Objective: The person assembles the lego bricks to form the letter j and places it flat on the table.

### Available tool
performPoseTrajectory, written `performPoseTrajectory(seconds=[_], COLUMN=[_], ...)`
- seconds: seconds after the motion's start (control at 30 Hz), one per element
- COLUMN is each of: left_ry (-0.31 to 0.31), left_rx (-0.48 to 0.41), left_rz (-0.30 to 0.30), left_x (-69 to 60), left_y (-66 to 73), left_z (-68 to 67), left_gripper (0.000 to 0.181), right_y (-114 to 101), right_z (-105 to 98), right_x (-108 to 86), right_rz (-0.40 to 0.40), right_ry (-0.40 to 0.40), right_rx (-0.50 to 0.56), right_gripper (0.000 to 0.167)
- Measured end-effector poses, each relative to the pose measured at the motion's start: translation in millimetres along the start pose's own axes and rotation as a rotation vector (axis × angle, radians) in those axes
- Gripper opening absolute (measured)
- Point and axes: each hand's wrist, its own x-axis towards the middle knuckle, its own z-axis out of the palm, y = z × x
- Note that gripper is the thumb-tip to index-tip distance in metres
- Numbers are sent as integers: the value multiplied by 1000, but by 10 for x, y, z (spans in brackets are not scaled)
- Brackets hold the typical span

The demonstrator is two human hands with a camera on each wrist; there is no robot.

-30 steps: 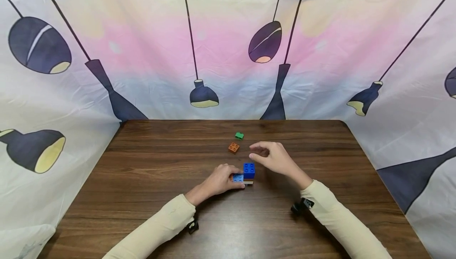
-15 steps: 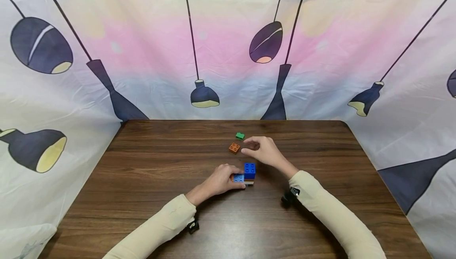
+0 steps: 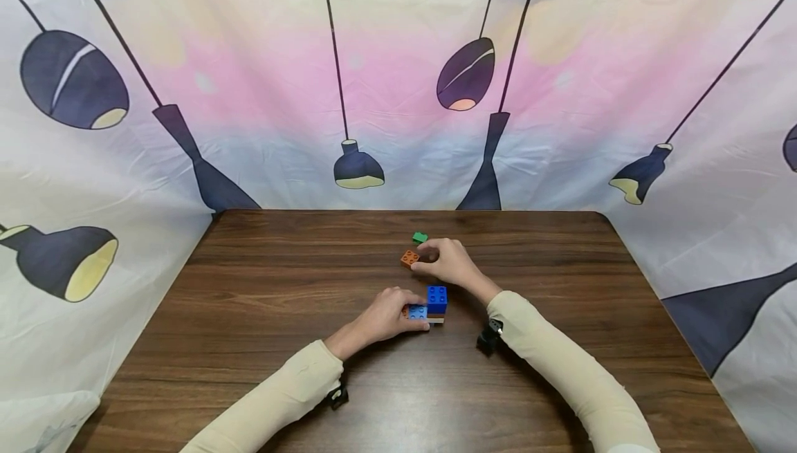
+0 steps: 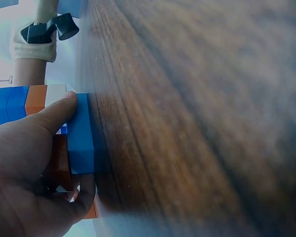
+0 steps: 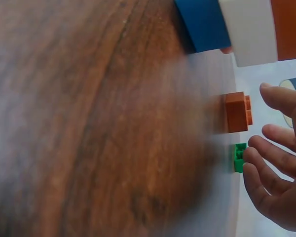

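My left hand (image 3: 386,315) grips a small build of toy building bricks on the table, thumb on its near side. A dark blue brick (image 3: 437,299) tops its right end, with a light blue brick (image 3: 417,312) lower beside it. In the left wrist view, orange (image 4: 36,101) and white bricks (image 4: 55,94) sit between the dark blue part and the bottom blue brick (image 4: 81,138). Farther back, my right hand (image 3: 451,263) hovers at a loose orange brick (image 3: 409,258), its thumb and fingers spread. The right wrist view shows a gap between fingers and brick.
A small green brick (image 3: 420,237) lies behind the loose orange one, near the right fingers. The wooden table (image 3: 280,259) reaches back to a patterned cloth (image 3: 398,93) hung around it. A dark camera (image 3: 488,337) is worn on the right wrist.
My right hand has moved left from beyond the blue brick to the loose orange brick. The left hand has kept its grip on the build and stayed in place.
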Motion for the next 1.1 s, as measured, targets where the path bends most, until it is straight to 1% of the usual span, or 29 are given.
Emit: performPoseTrajectory(seconds=[0.1, 0.27, 0.5, 0.63, 0.8, 0.97, 1.1], left_ry=[0, -3, 1, -10, -10, -13, -12], left_rx=[0, -2, 13, 4, -8, -10, 0], left_rz=[-3, -13, 5, -8, -16, -13, -12], left_x=[1, 8, 12, 8, 8, 6, 2], left_y=[3, 7, -7, -4, 1, -4, -4], left_z=[-1, 1, 9, 6, 2, 1, -2], left_gripper=[44, 44, 44, 44, 45, 44, 44], right_y=[-6, -21, -35, -46, -67, -71, -50], right_z=[35, 73, 101, 116, 127, 137, 140], right_x=[36, 81, 119, 134, 135, 135, 138], right_rz=[9, 15, 41, 53, 61, 58, 42], right_ry=[-11, -8, -13, -18, -15, -32, -41], right_rx=[-20, -40, -72, -96, -118, -151, -143], right_gripper=[46, 47, 50, 52, 52, 48, 43])
